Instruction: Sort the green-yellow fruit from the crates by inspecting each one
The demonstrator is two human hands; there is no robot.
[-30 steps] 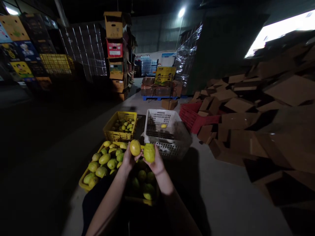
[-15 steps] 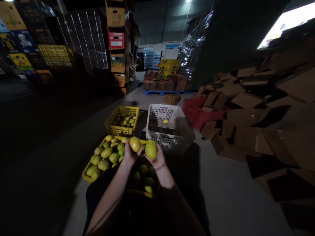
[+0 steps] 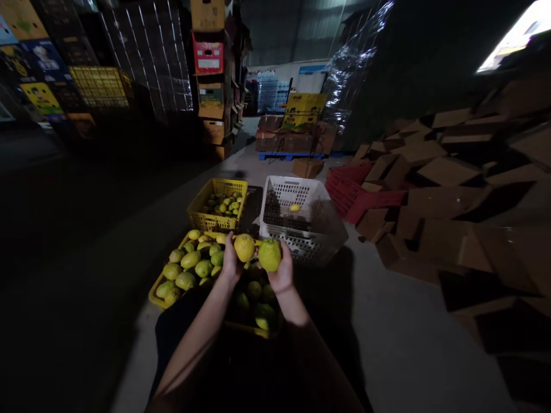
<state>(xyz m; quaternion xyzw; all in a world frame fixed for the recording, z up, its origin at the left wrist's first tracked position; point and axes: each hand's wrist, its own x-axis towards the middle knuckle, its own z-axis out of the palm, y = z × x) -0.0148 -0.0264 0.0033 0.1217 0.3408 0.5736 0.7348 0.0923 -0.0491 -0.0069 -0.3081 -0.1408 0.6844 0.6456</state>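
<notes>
My left hand (image 3: 231,264) is wrapped round a yellow fruit (image 3: 245,248), held up over the near yellow crate (image 3: 155,299). Close beside it, my right hand (image 3: 283,272) grips a greener, bumpy fruit (image 3: 270,255). Several yellow and green fruits (image 3: 190,260) fill the left part of the near crate, and more lie in shadow below my hands. Behind stands a smaller yellow crate (image 3: 193,215) with several fruits inside. To its right is a white crate (image 3: 301,235) holding one small yellow fruit (image 3: 295,207).
A red crate (image 3: 353,195) and a large heap of cardboard boxes (image 3: 447,212) lie on the right. Stacked cartons (image 3: 210,97) rise behind the crates. Farther back, a blue pallet (image 3: 290,155) carries boxes.
Both fruits have been turned in my hands, the right one now showing its stem end. The camera view has shifted slightly, so the scene sits a little higher and the near crates farther right.
</notes>
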